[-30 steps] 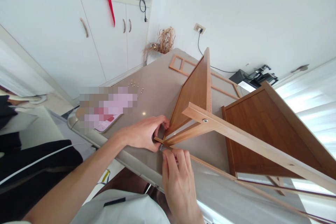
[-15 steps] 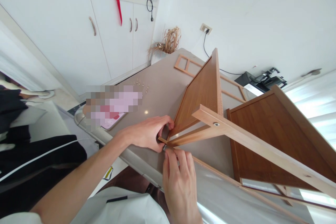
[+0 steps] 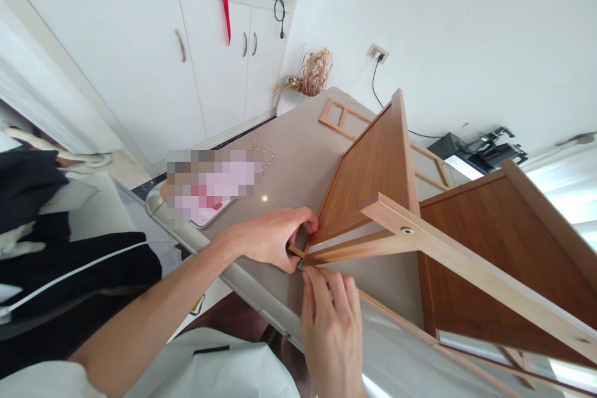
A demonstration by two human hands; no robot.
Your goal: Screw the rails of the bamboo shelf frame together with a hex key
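Note:
A wooden rack with brown shelf panels lies tilted across the table, its near panel (image 3: 373, 165) standing on edge. My left hand (image 3: 270, 239) curls around the lower corner of the rack, thumb and fingers on either side of a wooden bar end (image 3: 296, 252). Right beside it, my right hand (image 3: 333, 317) pinches a small metal piece (image 3: 301, 265) against that corner; the fingers mostly cover it, so its exact kind is unclear. A pale wooden leg (image 3: 471, 270) slants to the right, with a round metal bolt head (image 3: 407, 231) where it meets a crossing bar.
Several small brass-coloured fasteners (image 3: 268, 158) lie on the beige table (image 3: 298, 130), near a phone (image 3: 219, 189) with a blurred screen. A ladder-like wooden frame (image 3: 342, 118) lies behind the near panel. A second panel (image 3: 508, 261) fills the right side.
The whole view has shifted slightly, so everything sits a little further right. Both hands keep their places at the rack's corner; the right fingers have shifted only slightly.

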